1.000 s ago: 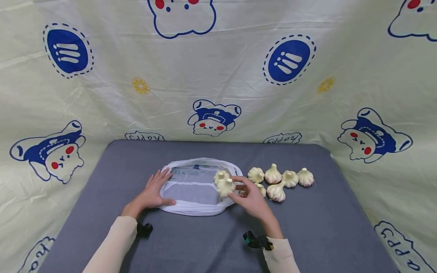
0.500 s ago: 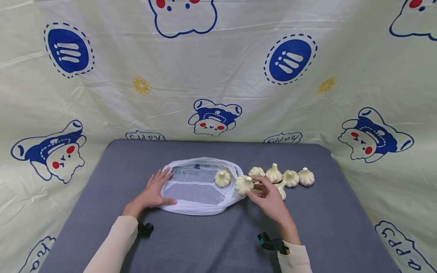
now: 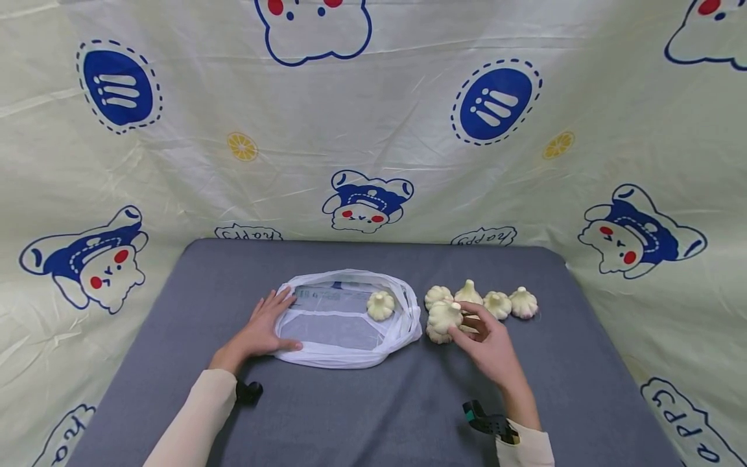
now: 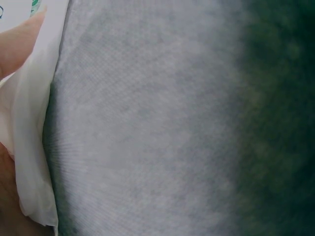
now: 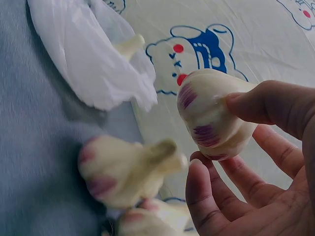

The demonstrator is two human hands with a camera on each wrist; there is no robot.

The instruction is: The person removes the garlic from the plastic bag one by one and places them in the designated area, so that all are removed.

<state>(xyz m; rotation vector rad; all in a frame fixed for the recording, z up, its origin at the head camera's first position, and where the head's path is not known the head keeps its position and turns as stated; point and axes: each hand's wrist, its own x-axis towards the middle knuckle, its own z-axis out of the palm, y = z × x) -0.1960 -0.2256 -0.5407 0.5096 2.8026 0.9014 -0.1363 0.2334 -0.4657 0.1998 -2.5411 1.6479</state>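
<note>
In the head view my right hand (image 3: 487,340) pinches a garlic bulb (image 3: 445,316) between thumb and fingers. It hovers over the left end of a group of bulbs, partly covering one below. The right wrist view shows the held bulb (image 5: 211,115) pale with purple streaks, its stem end under the thumb. My left hand (image 3: 259,331) rests with spread fingers on the left rim of a white plastic bag (image 3: 332,355), thumb across its front edge. One garlic bulb (image 3: 380,305) lies inside the bag, toward its right side. The left wrist view catches the thumb (image 4: 19,42) against the white plastic.
Several more garlic bulbs sit right of the bag, among them one at the far right (image 3: 522,303) and one at the back left (image 3: 438,296). A grey cloth covers the table (image 3: 362,421). Behind hangs a printed curtain (image 3: 373,117).
My right hand has carried the garlic bulb from above the bag rightward to the group of bulbs. The bag's right rim has spread slightly outward. My left hand has stayed in place.
</note>
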